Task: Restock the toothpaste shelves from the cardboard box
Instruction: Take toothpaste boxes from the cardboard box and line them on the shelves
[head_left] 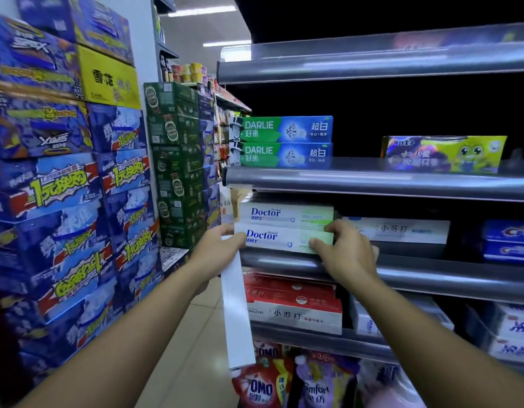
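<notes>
Squaring up stock at the left end of the grey metal shelf (449,276), both hands are busy here. The right hand (347,254) has its grip clamped on the right end of the lower Doctor carton (280,240), a long white-and-green cardboard toothpaste box lying face-out at the shelf lip. Its fingers are over the top edge and its thumb is on the front. The left hand (216,250) meets that carton's left end, and its grip is closed round the top of a plain white carton (237,316), a long slim box hanging down in front of the lower shelves. An upper Doctor carton (284,213) sits directly on the lower one. Above, two green-and-blue Darlie cartons (284,138) are stacked. To the far left stand blue printed drink cases (63,187). The cardboard supply box is out of view.

These cartons look light and stiff along their length, but the thin card should dent if squeezed mid-span, and the glossy print may slide under dry fingers. The ends are the place to hold, pinching across the narrow faces. The hanging carton, held by one end only, can swing and clip the shelf rail. My read is that the lower Doctor carton is being nudged flush and the white one goes in next.
</notes>
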{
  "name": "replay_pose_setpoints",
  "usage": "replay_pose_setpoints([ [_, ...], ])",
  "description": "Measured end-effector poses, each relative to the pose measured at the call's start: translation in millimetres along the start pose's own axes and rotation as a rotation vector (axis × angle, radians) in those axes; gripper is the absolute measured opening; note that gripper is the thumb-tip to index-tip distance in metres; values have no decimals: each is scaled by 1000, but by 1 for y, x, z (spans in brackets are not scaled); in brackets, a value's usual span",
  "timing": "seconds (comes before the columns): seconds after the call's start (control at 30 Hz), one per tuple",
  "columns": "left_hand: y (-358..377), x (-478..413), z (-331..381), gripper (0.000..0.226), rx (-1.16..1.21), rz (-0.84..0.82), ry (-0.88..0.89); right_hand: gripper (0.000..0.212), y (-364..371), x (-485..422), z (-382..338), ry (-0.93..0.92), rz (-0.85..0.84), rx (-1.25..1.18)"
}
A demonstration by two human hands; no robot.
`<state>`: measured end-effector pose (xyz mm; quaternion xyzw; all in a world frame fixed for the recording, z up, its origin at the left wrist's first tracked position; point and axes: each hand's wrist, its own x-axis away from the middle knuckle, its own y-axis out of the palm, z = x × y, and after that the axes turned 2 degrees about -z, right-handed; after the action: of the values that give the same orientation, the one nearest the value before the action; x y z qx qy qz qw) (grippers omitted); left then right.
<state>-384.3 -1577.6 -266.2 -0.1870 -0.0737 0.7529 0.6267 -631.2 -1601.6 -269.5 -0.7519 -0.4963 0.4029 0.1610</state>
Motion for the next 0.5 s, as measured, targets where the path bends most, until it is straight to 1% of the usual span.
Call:
replay_pose_setpoints([
  [0.07,2,-1,-3,28,-17,-29,-25,32,2,0,2,-15,-12,28],
  [0.17,3,-1,-8,40,-57,-53,-26,30,0,0,3,-25,-35,44],
  [0.23,4,0,-10,44,-56,-40,-1,37,-4,3,2,-48,-55,64],
  [0.3,5,0,-11,47,-22,45,23,48,-9,13,3,-97,10,40],
  [0.37,3,1,-9,34,31,172,22,45,-15,29,3,-192,105,-22],
  [0.4,2,2,-7,26,67,214,3,40,-17,39,3,-244,104,-71],
  [0.43,0,3,-5,19,110,232,-25,36,-18,49,4,-286,64,-147],
  [0.5,-1,4,-1,10,201,233,-88,32,-19,70,4,-340,-86,-328],
])
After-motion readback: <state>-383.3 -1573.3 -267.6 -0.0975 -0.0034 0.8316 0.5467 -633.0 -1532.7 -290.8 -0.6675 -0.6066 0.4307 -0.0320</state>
